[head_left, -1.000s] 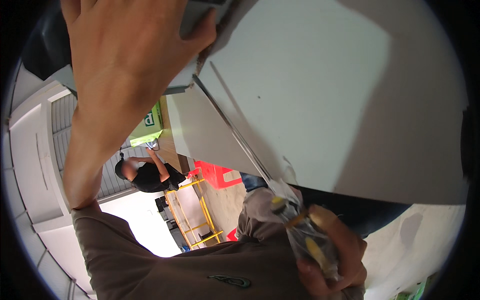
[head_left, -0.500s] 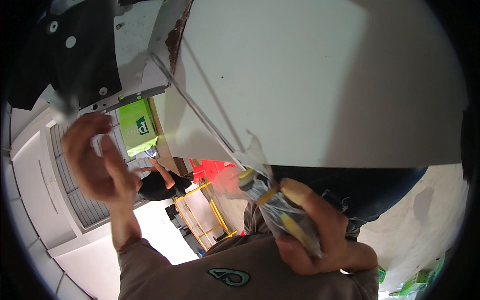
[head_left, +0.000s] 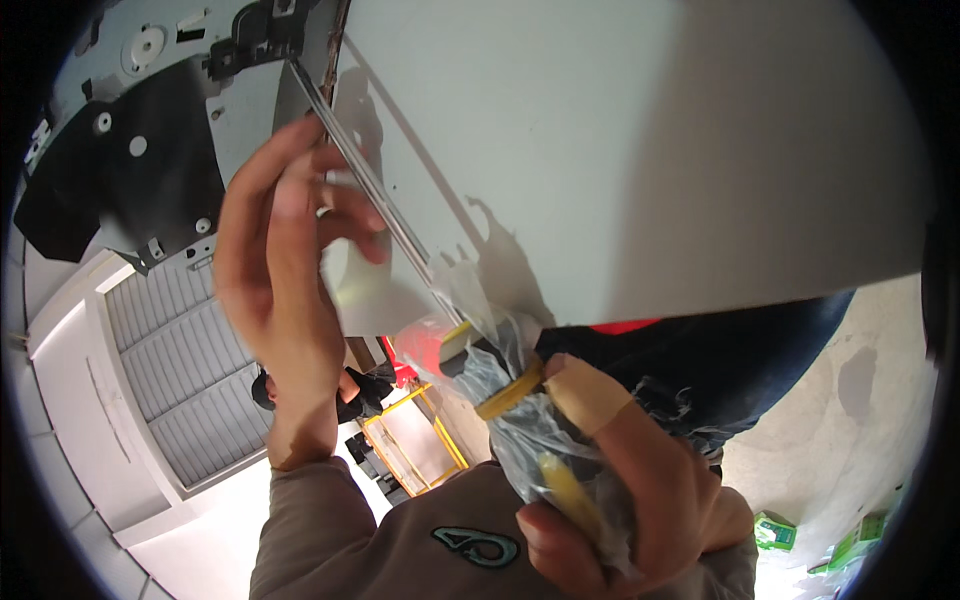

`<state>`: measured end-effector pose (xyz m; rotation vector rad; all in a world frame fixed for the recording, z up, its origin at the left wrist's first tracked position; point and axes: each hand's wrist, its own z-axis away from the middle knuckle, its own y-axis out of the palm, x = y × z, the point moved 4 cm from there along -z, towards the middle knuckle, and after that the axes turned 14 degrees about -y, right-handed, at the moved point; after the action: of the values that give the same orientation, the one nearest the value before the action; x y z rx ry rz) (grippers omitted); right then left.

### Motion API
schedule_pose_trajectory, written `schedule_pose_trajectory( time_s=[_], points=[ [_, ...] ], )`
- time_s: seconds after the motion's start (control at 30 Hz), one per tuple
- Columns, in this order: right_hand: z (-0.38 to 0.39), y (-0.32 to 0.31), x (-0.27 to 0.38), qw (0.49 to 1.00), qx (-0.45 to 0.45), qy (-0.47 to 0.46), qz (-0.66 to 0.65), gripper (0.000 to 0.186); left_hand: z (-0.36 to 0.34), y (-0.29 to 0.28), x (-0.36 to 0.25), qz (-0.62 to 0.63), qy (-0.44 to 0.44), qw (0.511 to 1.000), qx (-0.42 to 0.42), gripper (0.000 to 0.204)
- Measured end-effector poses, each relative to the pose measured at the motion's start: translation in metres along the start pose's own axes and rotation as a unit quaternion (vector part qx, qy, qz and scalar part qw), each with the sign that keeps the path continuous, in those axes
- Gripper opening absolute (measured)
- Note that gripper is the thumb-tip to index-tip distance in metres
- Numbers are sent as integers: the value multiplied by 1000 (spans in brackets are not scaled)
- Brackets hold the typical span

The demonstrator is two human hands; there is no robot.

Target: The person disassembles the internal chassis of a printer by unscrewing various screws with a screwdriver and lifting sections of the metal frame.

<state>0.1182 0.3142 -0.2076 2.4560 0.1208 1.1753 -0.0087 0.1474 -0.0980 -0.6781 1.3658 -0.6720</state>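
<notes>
My right hand (head_left: 645, 475) is closed around the handle of a long-shafted tool, which looks like a screwdriver (head_left: 385, 205). Clear plastic film (head_left: 490, 355) wraps the handle, with a yellow band (head_left: 510, 390) around it. The thin metal shaft slants up and left to a black bracket (head_left: 262, 40) by the edge of a large pale panel (head_left: 560, 150). Whether the tip sits in the bracket cannot be made out. My left hand (head_left: 285, 250) is raised beside the shaft, fingers bent and apart, fingertips close to the shaft and holding nothing visible.
A black sheet with holes (head_left: 130, 165) is fixed to the metal structure at upper left. Rusty, worn material lines the panel's edge. Beyond my left arm are another person (head_left: 370, 395) in black and a yellow frame (head_left: 415, 440). Green packages (head_left: 775, 532) lie at lower right.
My left hand has moved right and up, from the far left to beside the shaft. The shaft's tip has shifted up to the black bracket, which has come into view.
</notes>
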Motion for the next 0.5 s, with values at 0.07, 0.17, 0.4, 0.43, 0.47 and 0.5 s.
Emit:
schedule_pose_trajectory(
  time_s=[0.07, 0.17, 0.4, 0.43, 0.47, 0.5],
  points=[
    [-3, -5, 3, 1000, 20, 10, -14, 61, 7, -13, -27, -205, 198, 946, -154, 39],
    [-10, -10, 16, 993, 49, 110, 6, 62, 4, -67, -68, -324, 319, 779, -432, 50],
    [-9, -14, 23, 991, 58, 115, 38, 60, -48, -149, -52, -327, 96, 905, -254, 65],
    [-6, -16, 25, 990, 62, 114, 46, 59, -48, -150, -47, -318, 65, 909, -262, 66],
    [-2, -19, 26, 990, 65, 113, 54, 59, -45, -149, -46, -312, 62, 910, -266, 62],
    [2, -21, 29, 990, 67, 111, 62, 58, -40, -146, -47, -315, 65, 908, -269, 58]
  ],
)
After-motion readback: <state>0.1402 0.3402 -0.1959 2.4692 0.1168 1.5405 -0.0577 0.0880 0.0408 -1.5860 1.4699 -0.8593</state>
